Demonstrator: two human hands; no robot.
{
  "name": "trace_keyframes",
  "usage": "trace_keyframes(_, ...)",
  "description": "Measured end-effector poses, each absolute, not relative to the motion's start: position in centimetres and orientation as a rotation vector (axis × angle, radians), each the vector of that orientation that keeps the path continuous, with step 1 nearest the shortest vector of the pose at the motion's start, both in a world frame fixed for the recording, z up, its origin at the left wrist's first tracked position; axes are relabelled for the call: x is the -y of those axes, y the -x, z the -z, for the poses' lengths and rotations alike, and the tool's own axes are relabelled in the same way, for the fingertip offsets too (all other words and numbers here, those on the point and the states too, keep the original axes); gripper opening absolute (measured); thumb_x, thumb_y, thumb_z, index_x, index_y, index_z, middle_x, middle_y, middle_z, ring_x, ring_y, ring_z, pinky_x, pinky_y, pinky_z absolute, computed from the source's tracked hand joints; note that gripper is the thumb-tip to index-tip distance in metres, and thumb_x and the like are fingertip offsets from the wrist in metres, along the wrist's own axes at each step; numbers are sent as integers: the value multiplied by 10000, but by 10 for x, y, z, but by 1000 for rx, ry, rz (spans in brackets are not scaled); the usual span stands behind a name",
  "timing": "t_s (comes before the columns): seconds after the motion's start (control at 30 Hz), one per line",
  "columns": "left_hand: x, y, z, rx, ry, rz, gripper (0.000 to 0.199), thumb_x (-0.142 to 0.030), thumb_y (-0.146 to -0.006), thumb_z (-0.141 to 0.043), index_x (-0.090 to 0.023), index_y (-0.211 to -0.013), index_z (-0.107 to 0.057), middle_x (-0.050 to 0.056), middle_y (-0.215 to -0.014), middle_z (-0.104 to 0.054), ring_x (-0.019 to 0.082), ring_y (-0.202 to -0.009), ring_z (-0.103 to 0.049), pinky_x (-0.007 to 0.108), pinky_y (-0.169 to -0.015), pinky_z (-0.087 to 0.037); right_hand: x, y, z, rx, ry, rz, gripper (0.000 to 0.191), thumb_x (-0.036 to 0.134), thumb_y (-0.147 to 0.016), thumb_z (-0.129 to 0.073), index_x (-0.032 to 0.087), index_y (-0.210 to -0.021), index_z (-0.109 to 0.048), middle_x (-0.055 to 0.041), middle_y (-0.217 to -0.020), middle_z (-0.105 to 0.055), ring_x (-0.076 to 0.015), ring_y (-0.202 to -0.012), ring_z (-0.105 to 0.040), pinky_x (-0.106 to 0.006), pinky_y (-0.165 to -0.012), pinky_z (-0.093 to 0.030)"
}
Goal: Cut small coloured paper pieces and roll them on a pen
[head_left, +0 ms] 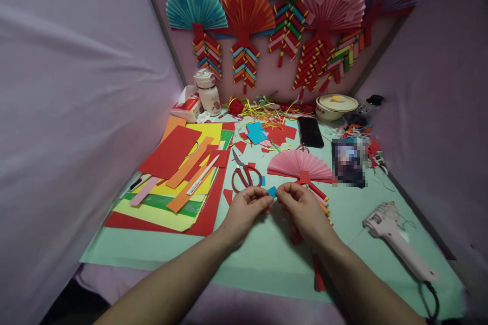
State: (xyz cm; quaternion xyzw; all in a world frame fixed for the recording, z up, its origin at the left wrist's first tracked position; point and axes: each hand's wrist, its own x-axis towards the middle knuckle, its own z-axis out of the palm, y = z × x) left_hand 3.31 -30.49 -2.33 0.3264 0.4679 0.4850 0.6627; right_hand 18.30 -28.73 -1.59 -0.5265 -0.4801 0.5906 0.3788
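Between my fingertips is a small piece of blue paper. My left hand pinches its left side, and my right hand pinches its right side. Just beyond my hands lies a pink pleated paper fan with a red base. A string of coloured paper firecrackers hangs down from the fan, partly hidden under my right hand, with a red tassel at its lower end. Red-handled scissors lie with blades apart beyond my left hand, next to red paper scraps.
Coloured paper sheets with a white pen are stacked at left. A glue gun with its cord lies at right. Behind are a black phone, a lidded bowl, a bottle and paper strips. Finished fans hang on the wall.
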Motion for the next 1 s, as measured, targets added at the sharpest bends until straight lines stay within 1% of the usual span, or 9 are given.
trace_keyframes(0.1,305,-33,25,-1084,-778,-1087,300,-370,-656,-821,-142,-734,-644,1,-632,-638,91,-595,-562,224,-609,-428,289,-181,16,1241,1331,-1507,235,414,-749,-665,203,-725,-567,70,-547,-434,-86,-458,-325,-239,-446,-234)
trace_keyframes(0.37,305,-33,23,-941,-663,-1156,285,-416,-734,-743,-148,-771,-656,22,-737,-647,113,-679,-601,241,-664,-474,289,-183,15,1214,1325,-1495,284,475,-782,-643,216,-721,-543,78,-518,-404,-89,-435,-300,-244,-444,-250)
trace_keyframes(0.47,306,-33,24,-970,-722,-1155,321,-420,-704,-782,-161,-848,-659,17,-797,-655,127,-717,-622,251,-660,-492,290,-183,15,1243,1330,-1491,265,456,-779,-650,214,-732,-556,74,-522,-413,-90,-437,-309,-241,-436,-244)
trace_keyframes(0.53,306,-35,26,-1015,-777,-1151,308,-399,-691,-798,-159,-823,-656,7,-752,-657,114,-678,-612,238,-639,-481,291,-182,15,1276,1332,-1486,255,444,-774,-657,209,-735,-566,64,-540,-434,-92,-450,-322,-240,-436,-246)
trace_keyframes(0.7,306,-30,23,-1121,-842,-1158,271,-393,-720,-771,-149,-729,-652,5,-612,-651,99,-584,-587,221,-596,-447,292,-181,18,1421,1303,-1429,267,453,-825,-609,205,-733,-578,21,-640,-544,-125,-549,-450,-252,-503,-334)
trace_keyframes(0.8,301,-10,10,-1194,-892,-1215,277,-408,-718,-771,-156,-740,-658,11,-624,-667,108,-596,-602,227,-608,-460,294,-187,13,1594,1290,-1277,260,450,-888,-543,209,-851,-635,-24,-816,-654,-172,-716,-571,-278,-626,-410)
trace_keyframes(0.87,294,12,0,-1226,-907,-1307,276,-399,-699,-787,-163,-752,-655,5,-634,-667,111,-608,-608,229,-624,-470,295,-192,4,1727,1308,-1130,236,432,-896,-549,223,-924,-654,-39,-896,-685,-196,-787,-602,-295,-678,-419)
trace_keyframes(0.93,285,35,-8,-1219,-909,-1388,285,-407,-683,-795,-172,-754,-650,-8,-642,-659,107,-617,-611,223,-629,-470,295,-193,-7,1873,1330,-1008,188,401,-887,-576,235,-911,-660,-37,-878,-693,-208,-784,-607,-303,-682,-406)
trace_keyframes(1.0,279,55,-13,-1205,-1008,-1264,275,-409,-697,-786,-174,-756,-654,-3,-659,-666,109,-634,-617,226,-648,-471,290,-188,-19,2031,1355,-918,155,366,-890,-577,236,-856,-655,-35,-830,-690,-211,-755,-605,-304,-662,-383)
